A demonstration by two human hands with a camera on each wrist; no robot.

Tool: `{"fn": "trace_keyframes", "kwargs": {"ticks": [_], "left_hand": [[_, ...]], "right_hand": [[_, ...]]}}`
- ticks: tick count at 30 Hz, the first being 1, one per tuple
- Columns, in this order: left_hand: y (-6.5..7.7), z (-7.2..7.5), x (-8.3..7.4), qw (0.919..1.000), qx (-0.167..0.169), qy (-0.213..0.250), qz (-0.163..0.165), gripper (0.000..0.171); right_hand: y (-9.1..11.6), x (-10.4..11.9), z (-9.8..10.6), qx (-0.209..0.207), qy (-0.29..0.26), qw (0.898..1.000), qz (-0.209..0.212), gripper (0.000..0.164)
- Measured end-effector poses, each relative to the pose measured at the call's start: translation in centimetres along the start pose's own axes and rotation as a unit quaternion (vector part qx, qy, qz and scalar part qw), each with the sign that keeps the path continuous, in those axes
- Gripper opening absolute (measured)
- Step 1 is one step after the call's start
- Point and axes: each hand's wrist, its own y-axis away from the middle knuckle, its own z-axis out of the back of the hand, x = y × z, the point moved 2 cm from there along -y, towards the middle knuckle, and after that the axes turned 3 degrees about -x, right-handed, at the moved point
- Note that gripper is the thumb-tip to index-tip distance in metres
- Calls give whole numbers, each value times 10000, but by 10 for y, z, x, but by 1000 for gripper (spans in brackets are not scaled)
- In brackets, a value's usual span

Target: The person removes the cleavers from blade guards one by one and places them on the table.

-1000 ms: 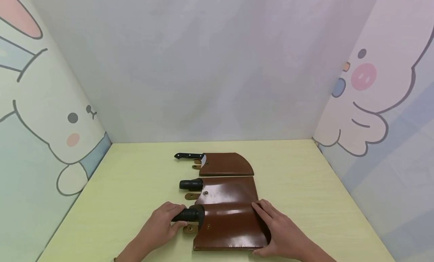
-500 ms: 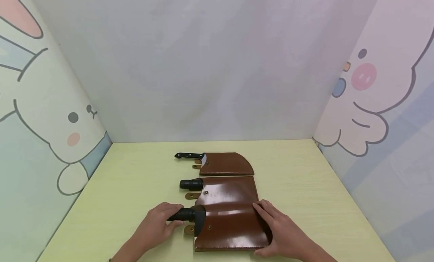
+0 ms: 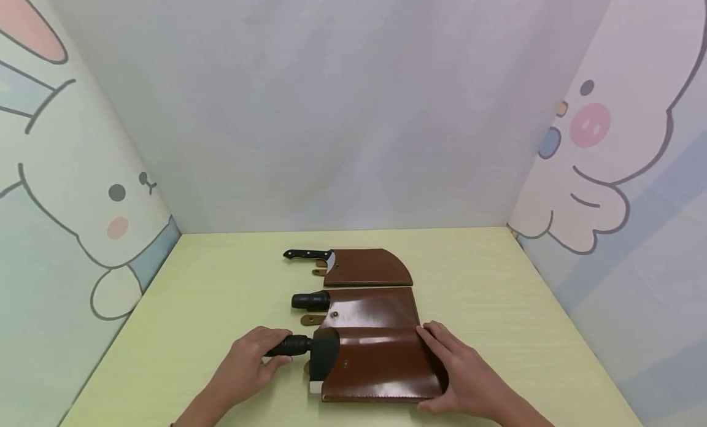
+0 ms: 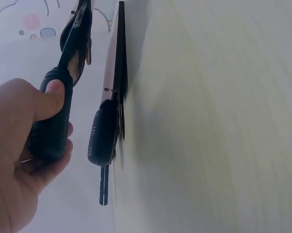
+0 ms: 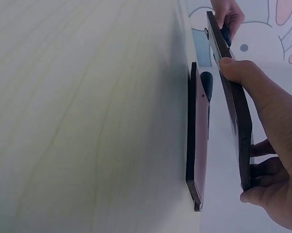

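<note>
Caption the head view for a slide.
Left hand grips the black knife handle, right hand holds the brown sheath; blade partly exposed.

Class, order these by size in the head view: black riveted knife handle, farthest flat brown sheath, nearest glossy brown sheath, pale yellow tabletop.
Pale yellow tabletop
Nearest glossy brown sheath, though nearness may enlarge it
Farthest flat brown sheath
Black riveted knife handle

L hand (image 3: pixel 247 361) & R hand (image 3: pixel 461 373) apart, both w/ fingers (image 4: pixel 50 174) bent.
</note>
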Motion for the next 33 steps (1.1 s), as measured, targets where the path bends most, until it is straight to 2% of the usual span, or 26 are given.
{"fn": "trace_keyframes", "kwargs": {"ticks": [6,33], "left_hand": [[2,3,3,9997,-27,-76,226,45],[12,14,12,9972,77,-205,712,43]], "right_hand": [[2,-4,2,-41,31,10000,7,120],[7,-15,5,-274,-8,9996,86,121]]}}
